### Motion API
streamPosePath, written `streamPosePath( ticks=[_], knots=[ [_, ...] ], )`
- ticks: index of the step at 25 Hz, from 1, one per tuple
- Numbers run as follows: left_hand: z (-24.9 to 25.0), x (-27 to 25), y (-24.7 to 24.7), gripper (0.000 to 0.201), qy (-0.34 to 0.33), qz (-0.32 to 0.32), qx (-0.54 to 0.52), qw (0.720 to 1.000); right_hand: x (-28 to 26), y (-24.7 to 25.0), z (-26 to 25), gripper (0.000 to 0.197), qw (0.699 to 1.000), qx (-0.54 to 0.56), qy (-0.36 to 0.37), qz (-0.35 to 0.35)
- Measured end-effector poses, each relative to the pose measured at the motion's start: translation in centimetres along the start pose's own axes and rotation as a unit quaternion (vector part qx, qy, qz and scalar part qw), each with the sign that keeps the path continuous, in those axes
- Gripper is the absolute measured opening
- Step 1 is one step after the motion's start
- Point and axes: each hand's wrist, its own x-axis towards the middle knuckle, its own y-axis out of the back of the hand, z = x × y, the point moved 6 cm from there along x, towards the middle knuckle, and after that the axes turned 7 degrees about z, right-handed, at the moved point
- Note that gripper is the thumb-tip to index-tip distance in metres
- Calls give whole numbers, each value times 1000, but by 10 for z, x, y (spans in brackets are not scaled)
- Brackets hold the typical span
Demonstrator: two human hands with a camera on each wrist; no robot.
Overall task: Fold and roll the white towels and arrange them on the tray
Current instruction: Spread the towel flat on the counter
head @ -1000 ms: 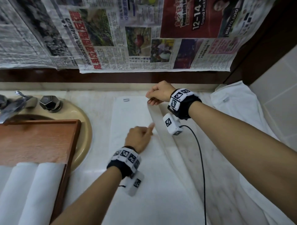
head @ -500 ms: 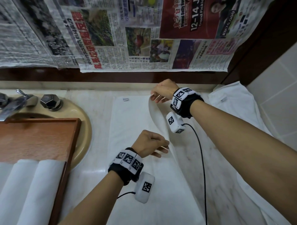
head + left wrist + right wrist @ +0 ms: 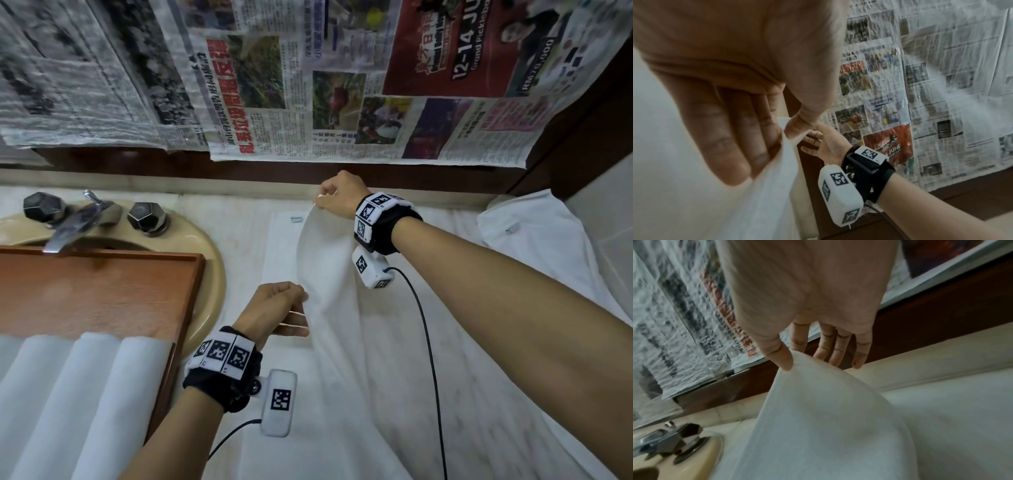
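Observation:
A long white towel (image 3: 329,377) lies lengthwise on the marble counter. My right hand (image 3: 318,204) pinches its far right corner between thumb and forefinger, raised off the counter; the right wrist view shows the towel (image 3: 818,418) hanging from that pinch (image 3: 791,361). My left hand (image 3: 303,301) grips the same long edge nearer to me, also lifted, so the right side of the cloth stands up in a fold. In the left wrist view its fingers (image 3: 756,146) curl round the towel edge (image 3: 694,178). The wooden tray (image 3: 102,291) at left holds rolled white towels (image 3: 85,394).
The tray rests across a beige sink (image 3: 212,274) with a chrome tap (image 3: 75,226). A second white towel (image 3: 534,240) lies crumpled at the back right corner. Newspaper (image 3: 308,85) covers the wall behind. A black cable (image 3: 428,342) hangs from the right wrist over the counter.
My left hand left the towel's middle, where a finger pressed, and took hold of the right edge. Both hands have raised that edge and carried it leftward.

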Motion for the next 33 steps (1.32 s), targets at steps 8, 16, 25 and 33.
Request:
streamPosePath(
  ticks=[8,16,25,33],
  knots=[
    [-53,30,49,19,24,187,6,982,30,-73,-20,10,999,14,42,-13],
    [-38,51,58,16,-78,252,151,953,44,-109,7,36,988,-126,42,-83],
    [-50,70,55,18,-103,279,231,926,52,-102,14,23,994,-107,31,-21],
    [-48,78,56,26,-37,299,255,919,49,-119,3,31,970,-232,59,-39]
  ],
)
